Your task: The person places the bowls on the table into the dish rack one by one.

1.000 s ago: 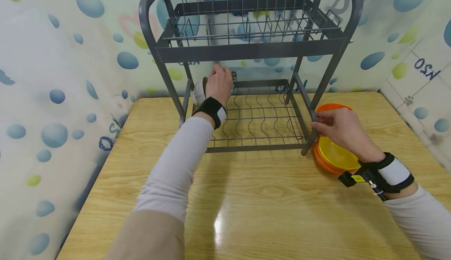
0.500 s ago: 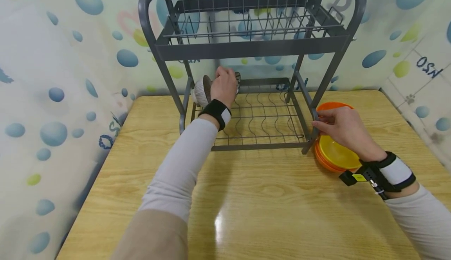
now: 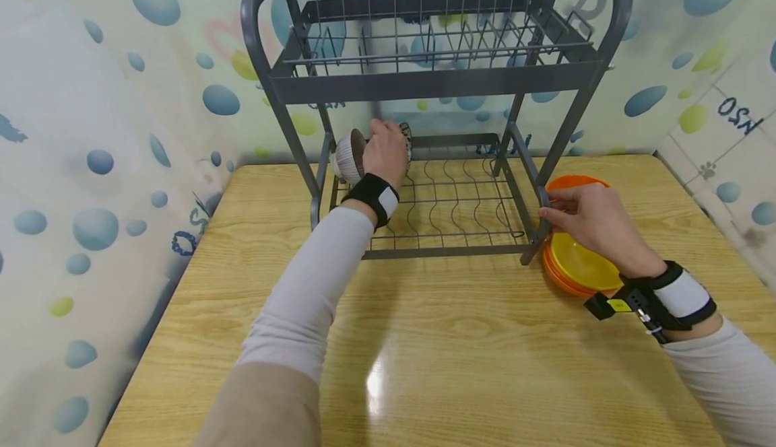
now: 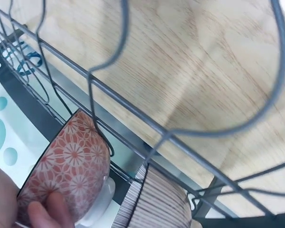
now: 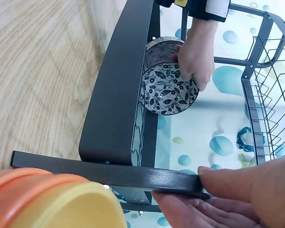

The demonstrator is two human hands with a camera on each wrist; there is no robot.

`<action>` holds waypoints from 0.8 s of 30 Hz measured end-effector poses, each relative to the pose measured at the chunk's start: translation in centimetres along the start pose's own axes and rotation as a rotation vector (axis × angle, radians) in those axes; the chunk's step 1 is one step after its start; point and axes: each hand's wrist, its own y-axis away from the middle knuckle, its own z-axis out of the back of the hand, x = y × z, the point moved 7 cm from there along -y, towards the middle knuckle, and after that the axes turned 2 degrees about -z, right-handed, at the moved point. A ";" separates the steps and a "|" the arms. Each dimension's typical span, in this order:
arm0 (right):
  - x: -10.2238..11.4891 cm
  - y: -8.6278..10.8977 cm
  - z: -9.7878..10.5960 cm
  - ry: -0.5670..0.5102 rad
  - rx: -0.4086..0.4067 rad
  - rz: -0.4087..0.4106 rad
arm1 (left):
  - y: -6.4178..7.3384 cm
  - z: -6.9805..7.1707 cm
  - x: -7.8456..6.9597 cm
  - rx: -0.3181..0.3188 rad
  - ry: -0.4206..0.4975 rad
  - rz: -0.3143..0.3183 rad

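Inside the lower tier of a dark grey two-tier dish rack (image 3: pixel 433 87), my left hand (image 3: pixel 386 153) grips a bowl (image 4: pixel 75 160) by its rim. This bowl is red with white flowers outside and has a black leaf pattern inside, as the right wrist view shows. It stands on its side among the wires. Just left of it, a striped bowl (image 3: pixel 349 157) also sits tilted on its side. My right hand (image 3: pixel 585 221) pinches the rack's right side frame (image 5: pixel 147 179) between thumb and fingers.
Beside the rack's right leg, yellow and orange bowls (image 3: pixel 583 262) are stacked on the wooden table (image 3: pixel 461 353). The upper wire tier (image 3: pixel 418 36) hangs over my left hand. A wall with blue spots (image 3: pixel 95 229) stands behind and at the left.
My left hand has shifted slightly right and down with the red flowered bowl, uncovering more of the striped bowl. My right hand keeps its hold on the rack frame.
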 end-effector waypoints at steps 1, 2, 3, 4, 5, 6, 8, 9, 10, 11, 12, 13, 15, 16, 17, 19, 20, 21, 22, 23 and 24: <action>0.0 0.0 0.0 0.003 -0.004 0.002 | 0.0 0.1 0.0 0.005 0.003 0.009; 0.0 0.0 0.1 0.007 -0.007 0.005 | 0.1 0.1 0.0 0.012 0.001 0.016; 0.0 0.0 0.1 0.012 -0.011 0.007 | 0.1 0.1 0.0 0.017 0.003 0.022; 0.0 0.0 0.1 0.007 -0.011 0.008 | 0.1 0.2 0.0 0.022 0.007 0.029; 0.0 0.0 0.1 0.002 -0.009 0.006 | 0.1 0.2 0.0 0.027 0.009 0.034; 0.0 0.0 0.1 -0.005 -0.007 0.003 | 0.1 0.2 0.0 0.031 0.012 0.039; -0.1 0.0 0.0 -0.019 0.000 -0.004 | 0.2 0.2 0.0 0.035 0.022 0.048; -0.1 0.0 -0.1 -0.028 0.005 -0.009 | 0.2 0.2 0.0 0.039 0.027 0.051; -0.1 0.0 -0.1 -0.036 0.008 -0.014 | 0.2 0.2 0.0 0.040 0.029 0.054; -0.2 0.0 -0.1 -0.038 0.009 -0.018 | 0.3 0.2 0.1 0.041 0.035 0.057; -0.2 0.0 -0.1 -0.039 0.009 -0.019 | 0.3 0.2 0.1 0.043 0.038 0.060; -0.2 0.1 -0.1 -0.039 0.008 -0.020 | 0.3 0.2 0.1 0.040 0.043 0.062; -0.2 0.1 -0.1 -0.040 0.007 -0.021 | 0.4 0.3 0.1 0.035 0.052 0.066; -0.2 0.1 -0.1 -0.040 0.006 -0.020 | 0.4 0.3 0.1 0.031 0.056 0.067; -0.2 0.1 -0.2 -0.041 0.008 -0.020 | 0.4 0.3 0.1 0.030 0.057 0.066; -0.3 0.0 -0.2 -0.043 0.011 -0.023 | 0.4 0.4 0.1 0.028 0.063 0.067; -0.3 0.0 -0.3 -0.045 0.014 -0.026 | 0.4 0.3 0.1 0.034 0.063 0.066; -0.3 0.0 -0.3 -0.045 0.016 -0.029 | 0.4 0.3 0.2 0.039 0.061 0.066; -0.3 0.0 -0.3 -0.047 0.020 -0.035 | 0.4 0.3 0.2 0.048 0.064 0.068; -0.3 0.0 -0.3 -0.049 0.024 -0.041 | 0.4 0.2 0.3 0.060 0.078 0.075; -0.3 0.0 -0.3 -0.050 0.026 -0.046 | 0.4 0.2 0.3 0.070 0.095 0.082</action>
